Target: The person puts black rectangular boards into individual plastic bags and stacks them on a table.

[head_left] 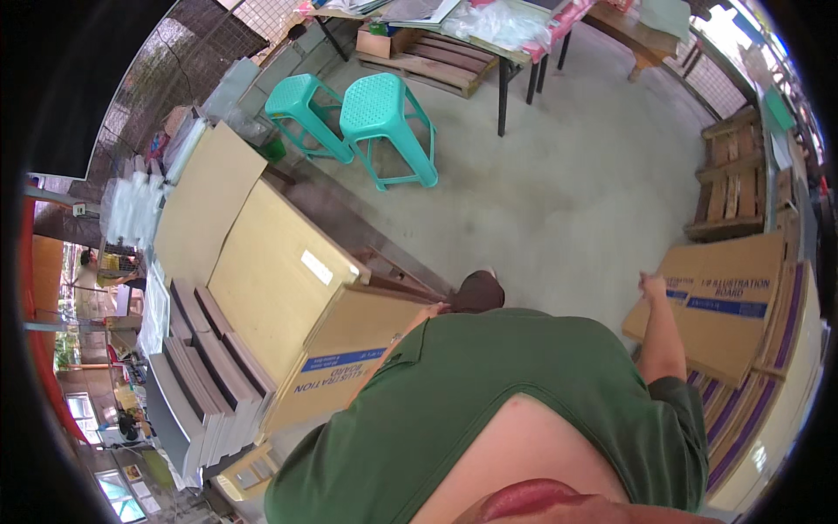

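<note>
A cardboard carton, its edge gripped by a person's right hand over stacked cartons, could slip should that hold slacken, while the left hand, near another carton, is too hidden to judge.

Brown cardboard sheet (blue band across it), slanting at right, blue-banded brown carton at left

We see a grey concrete floor, two turquoise stools (one just beside the other) toward its far left corner, a black-legged table and wooden bench along its far edge, and slatted pallets at its right edge.
</note>
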The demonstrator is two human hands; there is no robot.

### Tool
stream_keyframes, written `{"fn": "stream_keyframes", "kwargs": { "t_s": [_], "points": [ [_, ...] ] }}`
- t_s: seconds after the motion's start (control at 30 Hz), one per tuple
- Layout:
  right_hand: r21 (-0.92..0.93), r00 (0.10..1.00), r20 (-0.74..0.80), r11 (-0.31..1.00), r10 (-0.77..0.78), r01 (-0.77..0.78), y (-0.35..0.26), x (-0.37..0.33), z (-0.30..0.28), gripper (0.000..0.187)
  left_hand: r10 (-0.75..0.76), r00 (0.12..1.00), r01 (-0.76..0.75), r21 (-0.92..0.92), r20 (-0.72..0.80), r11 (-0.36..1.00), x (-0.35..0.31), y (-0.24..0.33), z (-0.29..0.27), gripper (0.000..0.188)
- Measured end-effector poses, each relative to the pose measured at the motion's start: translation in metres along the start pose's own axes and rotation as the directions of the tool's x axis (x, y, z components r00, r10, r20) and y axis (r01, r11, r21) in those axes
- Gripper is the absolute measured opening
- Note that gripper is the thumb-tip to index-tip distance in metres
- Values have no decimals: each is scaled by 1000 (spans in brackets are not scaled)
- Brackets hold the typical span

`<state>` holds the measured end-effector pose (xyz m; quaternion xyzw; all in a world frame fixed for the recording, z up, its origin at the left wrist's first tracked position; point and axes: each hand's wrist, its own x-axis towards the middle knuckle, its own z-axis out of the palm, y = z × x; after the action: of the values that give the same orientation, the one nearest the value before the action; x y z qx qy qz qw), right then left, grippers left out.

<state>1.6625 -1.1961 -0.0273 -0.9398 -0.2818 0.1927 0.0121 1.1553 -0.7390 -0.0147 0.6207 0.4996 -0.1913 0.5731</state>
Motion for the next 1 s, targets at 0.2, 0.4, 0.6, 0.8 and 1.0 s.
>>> {"fn": "stream_keyframes", "kwargs": {
  "t_s": [0.2, 0.4, 0.6, 0.8, 1.0],
  "points": [
    [598, 993, -66, 800, 101, -42, -218, 200, -104, 18, -70, 992, 49, -195, -104, 980, 82, 50, -67, 58],
    [631, 998, -52, 776, 46, -3, -326, 283, -123, 25, 34, 978, -80, -220, -206, 972, 166, 186, -205, 58],
    [772, 988, -89, 635, 126, -12, -401, 392, -203, 35, 179, 943, -206, -69, -279, 976, 211, 378, -345, 59],
    [730, 906, -394, 651, 152, 208, -465, 539, -284, 28, 305, 941, -287, 130, -146, 949, 327, 470, -391, 52],
    [708, 794, -601, 523, 91, 475, -589, 681, -373, 18, 256, 915, -17, 605, -311, 796, 424, 400, -379, 49]
  ]
}}
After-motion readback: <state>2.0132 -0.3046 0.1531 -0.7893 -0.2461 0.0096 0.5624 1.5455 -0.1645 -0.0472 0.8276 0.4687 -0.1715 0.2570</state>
